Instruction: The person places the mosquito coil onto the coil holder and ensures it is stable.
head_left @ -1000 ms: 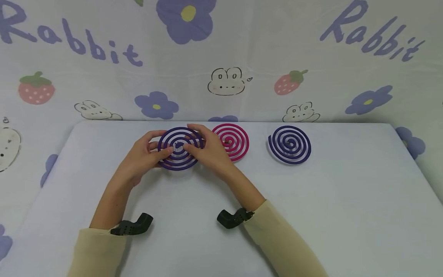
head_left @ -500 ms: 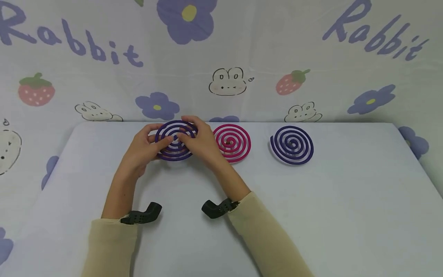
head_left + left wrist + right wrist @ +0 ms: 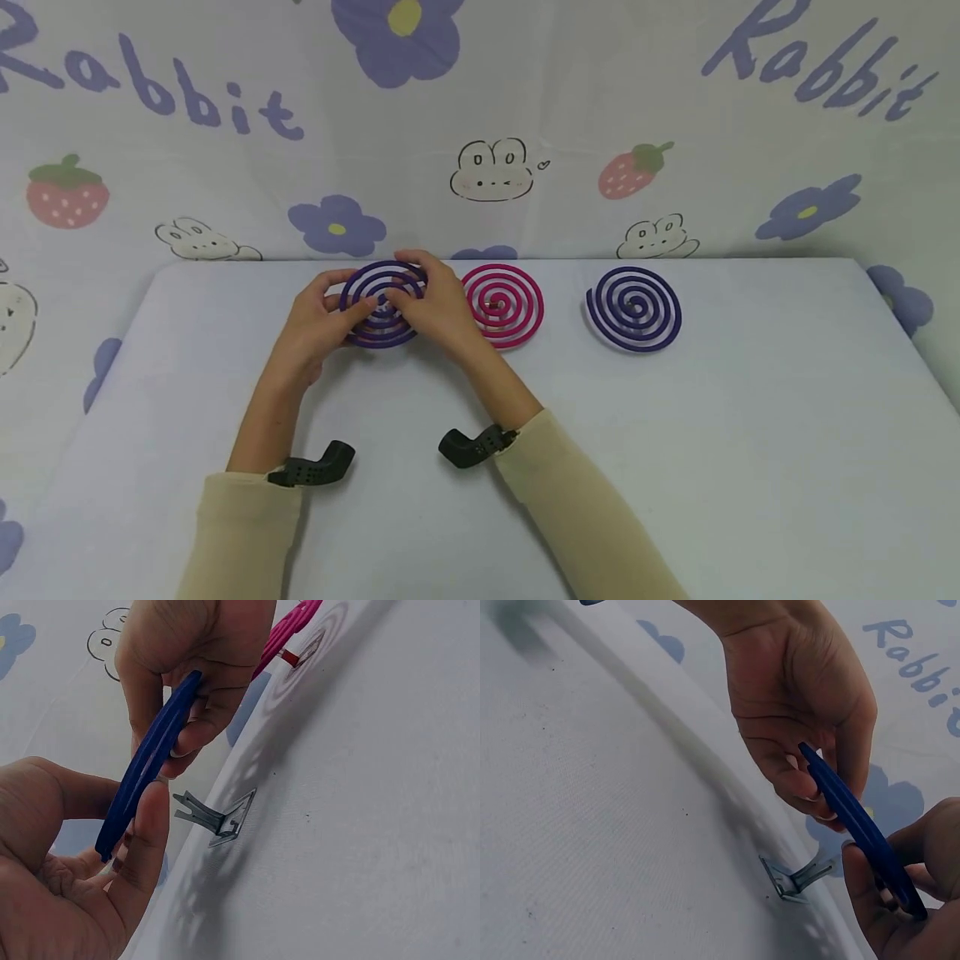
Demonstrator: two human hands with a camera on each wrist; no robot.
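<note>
In the head view, a dark blue spiral mosquito coil (image 3: 382, 337) is gripped at its left side by my left hand (image 3: 315, 321) and at its right side by my right hand (image 3: 442, 312). Both thumbs lie on the coil's face near the centre, with fingers behind it. Seen edge-on in the left wrist view, the coil (image 3: 150, 761) is tilted above the table. Just below it stands a small metal coil stand (image 3: 217, 817) with a split upright prong, apart from the coil. The right wrist view also shows this stand (image 3: 791, 881).
A pink mosquito coil (image 3: 501, 321) sits right beside my right hand, raised on a stand. Farther right, another dark blue coil (image 3: 633, 312) sits tilted. All are near the back edge of the white table (image 3: 675, 467), before a printed cloth (image 3: 562, 100).
Both hands have carried the blue coil slightly away from me, toward the table's back edge. Over the last half second they hold almost still, while the head view shifts a little.
</note>
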